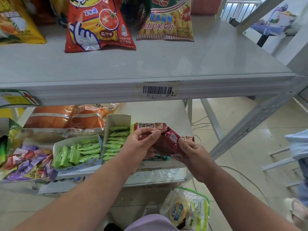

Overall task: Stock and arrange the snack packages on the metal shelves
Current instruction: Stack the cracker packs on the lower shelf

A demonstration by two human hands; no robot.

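Head view, near to far. Chips bag (185,212): seen on the floor at 6 o'clock, below the arms. Left hand (140,147) and right hand (191,152): each grip is curled closed on an end of a dark red snack packet (166,144), held tilted just above the lower shelf (155,170) front at centre. Second red packet (150,126): lies directly behind, under the left fingers. Two open cartons of green sachets (116,140) are noted at 9 o'clock of the hands; purple sweets bag (28,165) further left. Upper shelf (166,64): red tomato corn snack bag (98,25) and prawn cracker bag (166,22) are placed at 12 o'clock.
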